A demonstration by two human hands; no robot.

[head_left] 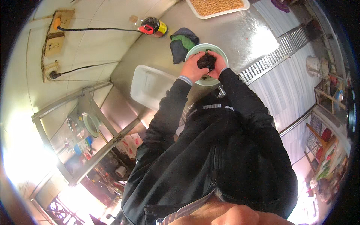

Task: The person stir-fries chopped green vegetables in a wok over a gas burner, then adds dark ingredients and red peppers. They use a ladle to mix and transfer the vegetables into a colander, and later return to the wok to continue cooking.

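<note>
A dark, wet-looking clump (206,63) is held between my two hands, over a pale green round bowl (206,46). My left hand (192,68) curls round the clump from the left, and my right hand (218,64) closes on it from the right. What kind of stuff the clump is made of I cannot make out. Some dark bits show inside the bowl below my hands. Just beyond the bowl's left side lies a crumpled dark and green cloth (183,43) on the metal counter (157,56).
A white rectangular tub (137,87) stands left of my left forearm. Farther back are a dark bottle with a red and yellow label (152,27) and a white tray (246,5) of tan beans or nuts. A slotted metal strip (258,68) runs along the right; cords hang from wall sockets (57,44).
</note>
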